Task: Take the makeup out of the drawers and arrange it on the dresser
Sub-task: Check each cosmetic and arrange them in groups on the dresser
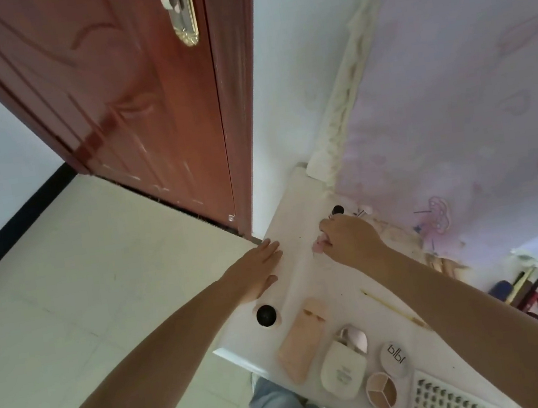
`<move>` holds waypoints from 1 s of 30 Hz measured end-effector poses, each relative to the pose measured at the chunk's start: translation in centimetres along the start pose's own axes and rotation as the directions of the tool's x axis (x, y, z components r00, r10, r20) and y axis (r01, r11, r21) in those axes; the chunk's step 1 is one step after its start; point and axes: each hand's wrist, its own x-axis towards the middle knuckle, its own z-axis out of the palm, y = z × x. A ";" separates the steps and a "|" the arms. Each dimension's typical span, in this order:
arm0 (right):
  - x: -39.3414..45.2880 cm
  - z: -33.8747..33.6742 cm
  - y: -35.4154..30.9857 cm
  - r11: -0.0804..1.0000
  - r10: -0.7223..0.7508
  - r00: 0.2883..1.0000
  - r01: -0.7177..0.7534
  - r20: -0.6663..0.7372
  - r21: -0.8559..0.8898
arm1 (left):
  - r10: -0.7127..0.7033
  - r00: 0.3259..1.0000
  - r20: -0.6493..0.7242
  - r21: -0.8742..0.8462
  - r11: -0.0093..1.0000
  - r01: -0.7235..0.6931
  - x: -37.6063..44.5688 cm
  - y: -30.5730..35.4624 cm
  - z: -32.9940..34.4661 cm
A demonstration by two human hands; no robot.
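While left hand [258,267] lies flat at dresser [298,199] edge, right hand [348,239] pinches a pink item [318,244].

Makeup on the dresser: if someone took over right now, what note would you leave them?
Left hand: open, fingers flat against the dresser's front edge, near the black knob.
Right hand: pinching a small pink item on the dresser top.
Done: a peach case, cream pouch, white compact, three-shade palette and lash tray lie in a row along the top.
Left: place the pink item; drawer contents can't be seen.
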 end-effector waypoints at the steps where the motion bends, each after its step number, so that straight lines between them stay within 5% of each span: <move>1: 0.2 0.1 0.0 1.000 0.012 1.000 -0.012 0.001 0.002 | 0.020 1.000 0.009 0.020 1.000 -0.020 0.2 -0.1 0.3; 19: -0.5 0.1 -0.7 0.992 0.114 0.990 -0.118 0.084 0.045 | 0.102 0.995 -0.014 0.024 0.995 -0.102 0.5 -0.8 0.5; 24: -2.0 0.0 -0.3 0.984 0.125 0.992 -0.121 -0.023 0.127 | 0.131 0.986 -0.105 0.095 0.988 -0.121 -0.1 -0.5 -2.1; 30: -8.2 2.4 4.3 0.917 0.344 0.933 -0.310 -0.105 0.251 | 0.408 0.830 -0.380 0.228 0.911 -0.344 -1.3 3.9 -6.7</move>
